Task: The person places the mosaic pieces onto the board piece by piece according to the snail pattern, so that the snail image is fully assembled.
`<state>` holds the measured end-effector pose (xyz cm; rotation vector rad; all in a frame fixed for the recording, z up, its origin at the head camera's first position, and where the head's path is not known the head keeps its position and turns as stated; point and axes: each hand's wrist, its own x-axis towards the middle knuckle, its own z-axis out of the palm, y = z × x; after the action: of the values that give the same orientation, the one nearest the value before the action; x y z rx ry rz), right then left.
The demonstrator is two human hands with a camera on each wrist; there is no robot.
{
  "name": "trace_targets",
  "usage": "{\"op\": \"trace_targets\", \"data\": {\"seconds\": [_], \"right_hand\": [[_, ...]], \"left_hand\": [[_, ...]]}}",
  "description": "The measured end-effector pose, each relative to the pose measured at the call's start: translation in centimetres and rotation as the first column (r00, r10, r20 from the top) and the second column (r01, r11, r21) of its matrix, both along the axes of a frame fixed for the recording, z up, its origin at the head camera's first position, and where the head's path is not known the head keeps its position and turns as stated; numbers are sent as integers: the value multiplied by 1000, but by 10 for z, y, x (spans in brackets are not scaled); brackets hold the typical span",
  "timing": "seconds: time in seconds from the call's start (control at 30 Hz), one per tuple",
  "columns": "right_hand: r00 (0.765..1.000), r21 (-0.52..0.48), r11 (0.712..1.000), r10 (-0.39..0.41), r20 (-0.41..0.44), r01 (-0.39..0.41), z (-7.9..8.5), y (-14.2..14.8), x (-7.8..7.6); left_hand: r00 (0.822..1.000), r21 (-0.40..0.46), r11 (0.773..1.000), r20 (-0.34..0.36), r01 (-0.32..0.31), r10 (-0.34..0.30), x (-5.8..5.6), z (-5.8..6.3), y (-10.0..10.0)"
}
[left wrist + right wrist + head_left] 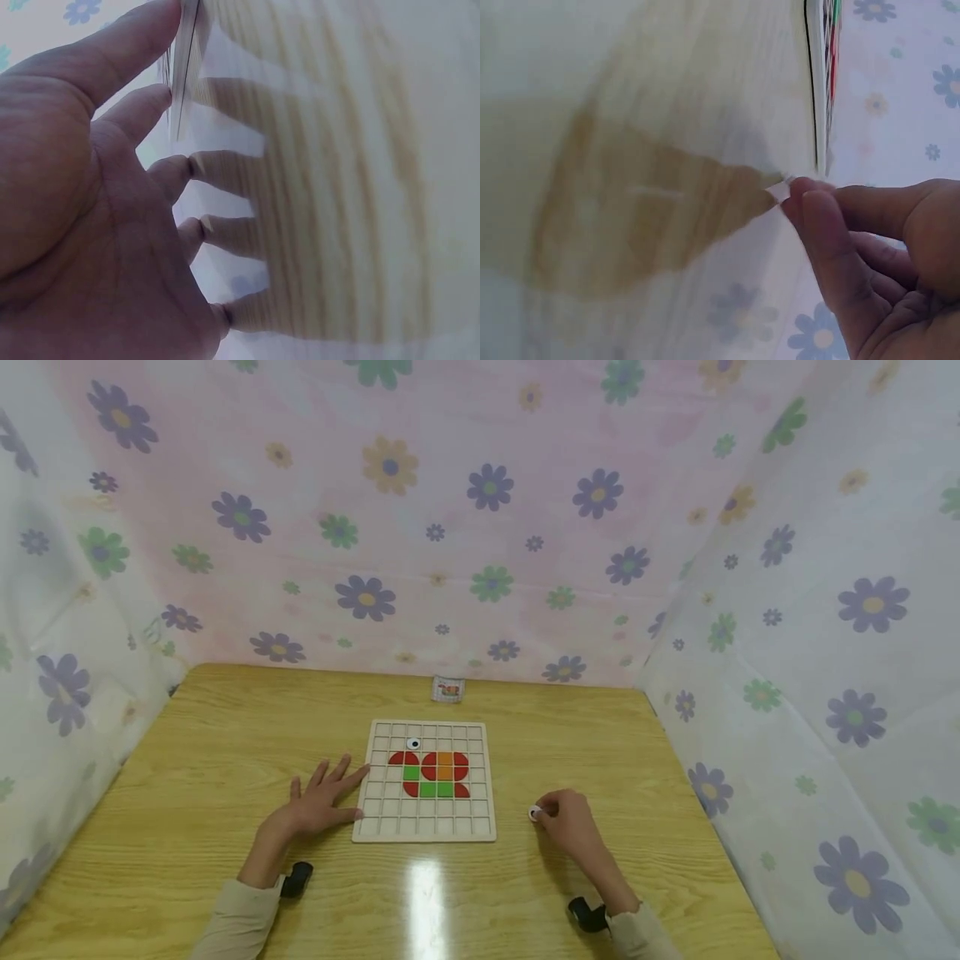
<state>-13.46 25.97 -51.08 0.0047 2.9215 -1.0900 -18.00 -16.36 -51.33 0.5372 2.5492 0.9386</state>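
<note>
A square wooden grid board (pixel 480 827) lies on the table, bearing red, green and orange tiles (pixel 444 772) set in a duck-like shape. Above the shape's upper left part sits a round white eye piece (pixel 413 743) with a black pupil. Fingers spread, my left hand (pixel 318 802) rests at the board's left edge, thumb and index fingertips against it; its other fingertips touch the table in the left wrist view. To the right of the board, my right hand (pixel 573 827) pinches a second eye piece (pixel 534 813) between thumb and fingers, close over the tabletop.
A small picture card (pixel 447 689) showing a similar coloured shape lies behind the board near the table's back edge. Flower-print curtains (pixel 487 527) enclose the wooden table (pixel 247 727) at the back and both sides. Black wrist devices (pixel 297 880) sit by both sleeves.
</note>
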Motion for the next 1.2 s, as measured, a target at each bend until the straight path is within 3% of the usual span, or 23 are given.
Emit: {"op": "trace_targets", "data": {"seconds": [0.3,0.4,0.53,0.7,0.83,1.03,1.2], "right_hand": [[1000,-188,982,5,14,-2,-10,0,-1],[999,-316,949,27,40,-13,-8,-1,-4],[993,-475,879,84,83,-35,-4,-9,-7],[979,-555,829,164,124,-69,1,-26,-10],[975,-553,829,181,132,-79,0,-41,-13],[982,-487,866,171,75,-113,-7,-59,-25],[979,-437,884,199,34,-164,-1,-73,-34]], "left_hand": [[1000,38,999,-8,7,-7,2,0,-1],[1000,34,999,9,3,-3,2,2,0],[1000,-6,1000,19,-10,10,1,4,1],[1000,-9,1000,4,-8,8,1,6,0],[1000,-9,1000,-1,-5,5,0,6,0],[1000,-7,1000,2,-4,4,0,5,0],[1000,-2,1000,1,-4,4,-1,4,1]]}}
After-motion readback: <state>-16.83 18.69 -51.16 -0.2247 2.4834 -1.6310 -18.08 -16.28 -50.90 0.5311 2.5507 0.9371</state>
